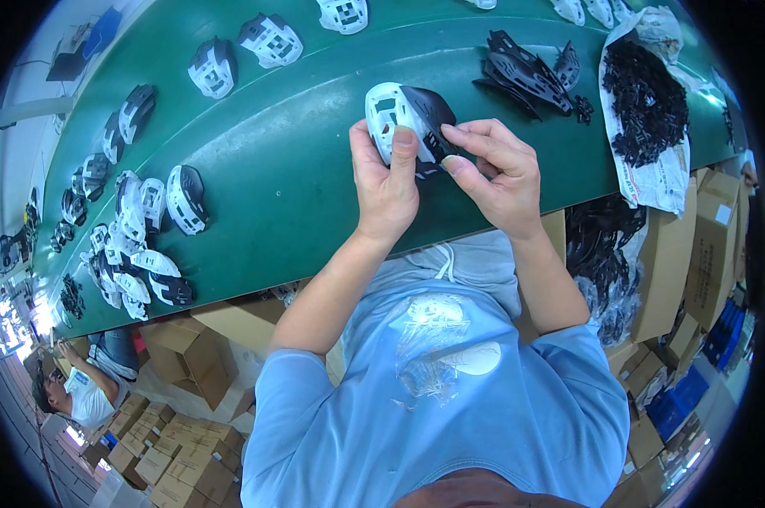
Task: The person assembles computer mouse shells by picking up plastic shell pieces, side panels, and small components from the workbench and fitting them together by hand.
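Just above the bench's near edge, my left hand grips a curved, slotted plastic shell, white on its left side and black on its right. The thumb lies across the shell's face, with the fingers behind its left edge. My right hand is at the shell's lower right, thumb and index finger pinched close against the black side. Whatever sits between those two fingertips is too small and dark to make out.
The green bench carries a pile of similar shells at left and a spaced row behind. To the right are black slotted panels and a white bag of small black parts. Cardboard boxes and another person are at lower left.
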`<state>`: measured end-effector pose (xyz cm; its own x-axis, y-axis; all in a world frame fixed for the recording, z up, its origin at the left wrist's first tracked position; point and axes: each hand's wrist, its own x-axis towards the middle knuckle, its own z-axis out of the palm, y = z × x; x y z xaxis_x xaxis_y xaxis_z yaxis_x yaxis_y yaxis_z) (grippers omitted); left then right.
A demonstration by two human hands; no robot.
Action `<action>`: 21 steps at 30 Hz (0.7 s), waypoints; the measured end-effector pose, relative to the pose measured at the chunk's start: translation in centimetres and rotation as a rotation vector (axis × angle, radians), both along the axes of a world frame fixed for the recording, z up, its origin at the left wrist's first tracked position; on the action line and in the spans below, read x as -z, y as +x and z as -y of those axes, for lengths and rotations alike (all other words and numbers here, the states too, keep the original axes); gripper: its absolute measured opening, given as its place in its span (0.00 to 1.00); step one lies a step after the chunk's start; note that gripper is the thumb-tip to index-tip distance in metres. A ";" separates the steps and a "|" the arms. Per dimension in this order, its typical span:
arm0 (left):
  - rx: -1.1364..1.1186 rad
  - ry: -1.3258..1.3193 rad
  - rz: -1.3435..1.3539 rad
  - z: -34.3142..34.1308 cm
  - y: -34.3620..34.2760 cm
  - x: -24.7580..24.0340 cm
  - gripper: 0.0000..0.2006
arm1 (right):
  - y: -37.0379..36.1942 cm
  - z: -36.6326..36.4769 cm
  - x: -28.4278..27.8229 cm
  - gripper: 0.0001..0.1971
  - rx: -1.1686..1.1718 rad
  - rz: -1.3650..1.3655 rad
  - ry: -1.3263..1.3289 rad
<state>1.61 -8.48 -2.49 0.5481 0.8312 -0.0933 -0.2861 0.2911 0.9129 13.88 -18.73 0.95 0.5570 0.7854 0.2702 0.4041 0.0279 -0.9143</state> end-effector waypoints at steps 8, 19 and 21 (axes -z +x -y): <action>0.011 0.016 0.009 -0.2 0.0 0.0 0.26 | 0.1 0.3 0.1 0.18 0.036 -0.096 -0.052; 0.092 -0.134 -0.057 1.0 -3.1 1.5 0.24 | -0.8 -0.4 4.1 0.35 0.013 0.387 0.036; 0.209 -0.234 -0.023 0.6 -3.8 0.1 0.31 | -1.0 -0.2 4.4 0.36 0.048 0.386 0.050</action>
